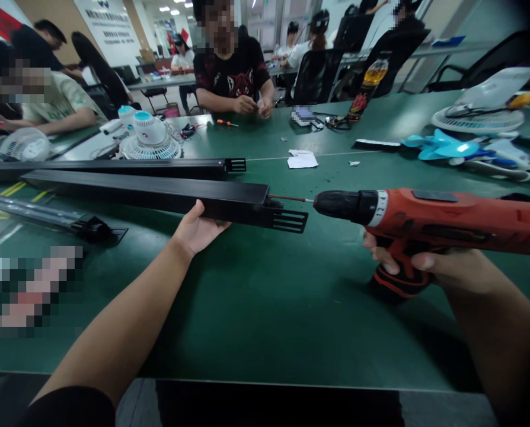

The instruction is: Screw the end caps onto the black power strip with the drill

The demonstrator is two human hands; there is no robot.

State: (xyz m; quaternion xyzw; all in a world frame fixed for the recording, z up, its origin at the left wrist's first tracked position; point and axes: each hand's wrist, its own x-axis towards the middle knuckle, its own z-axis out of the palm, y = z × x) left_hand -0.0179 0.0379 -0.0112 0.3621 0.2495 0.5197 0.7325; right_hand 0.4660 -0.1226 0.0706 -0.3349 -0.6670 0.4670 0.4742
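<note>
- left hand point(203, 228) is cupped under the long black housing point(158, 193), near its slotted end, holding it above the green table point(265, 308)
- right hand point(425, 264) has the red cordless drill point(460, 216) by its grip, fingers wrapped round
- long thin bit point(289, 198) points from the chuck at the housing's end, can't really tell if the tip's inside

An open-plan office doubles as an electrical workshop, where people sit around a long green worktop point(256, 320) strewn with partly dismantled fans point(152, 139) at upper left and loose blue fan blades point(443, 145) at right. Office chairs point(317, 77), further desks and a wall panel of printed text point(109, 26) fill the background under ceiling lights.
</note>
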